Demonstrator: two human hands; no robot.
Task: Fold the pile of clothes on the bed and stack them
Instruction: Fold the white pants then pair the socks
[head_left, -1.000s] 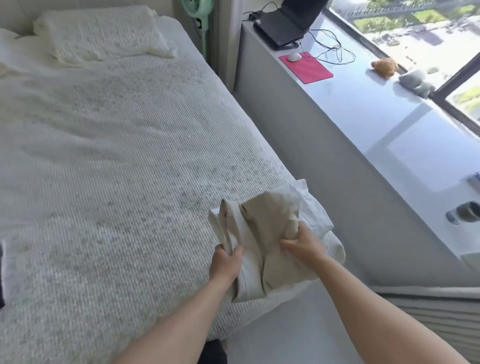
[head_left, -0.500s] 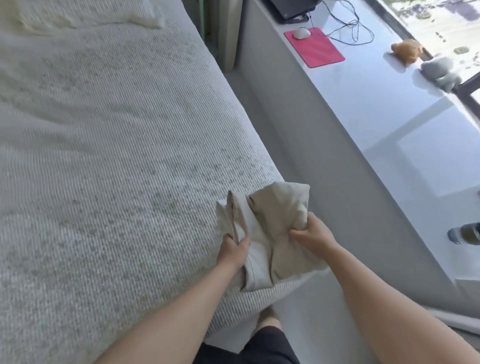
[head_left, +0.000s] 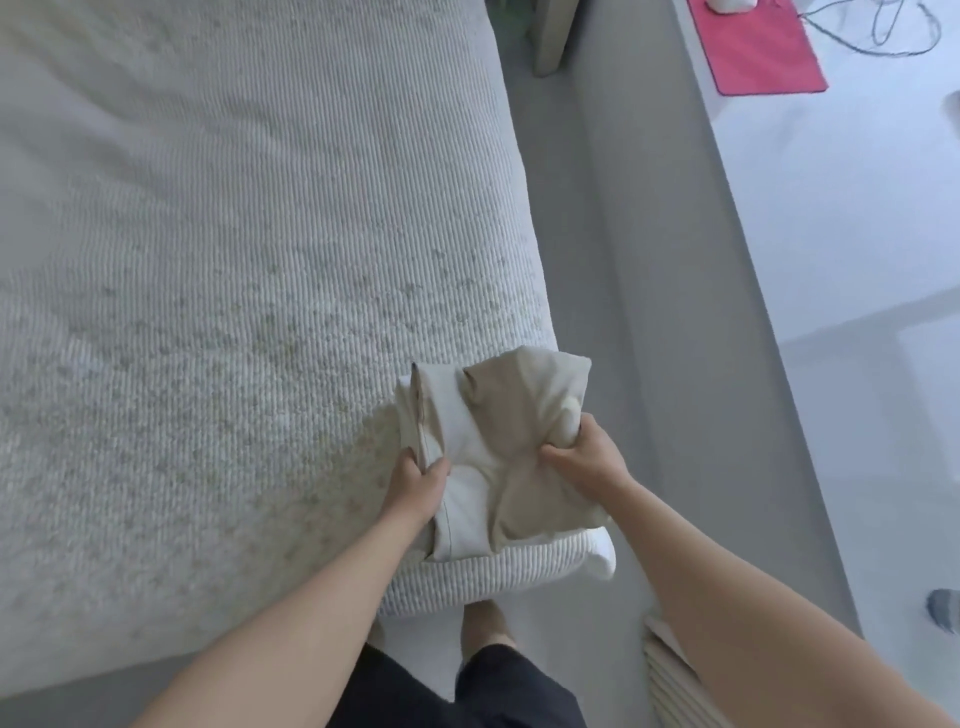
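The bed (head_left: 234, 312) fills the left of the view. At its near right corner lies the folded beige cloth (head_left: 498, 452). The left hand (head_left: 415, 488) comes in from 7 o'clock, its grip clamped on the cloth's left edge. The right hand (head_left: 587, 457) comes in from 5 o'clock, fingers bunched on the cloth's right side. At 1 o'clock a red pad (head_left: 758, 47) lies on the bench (head_left: 831, 208).

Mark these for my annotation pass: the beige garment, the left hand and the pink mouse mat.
beige garment (head_left: 514, 457), head view, middle of the folded cloth.
left hand (head_left: 418, 488), head view, back of the hand.
pink mouse mat (head_left: 756, 49), head view, middle of its surface.
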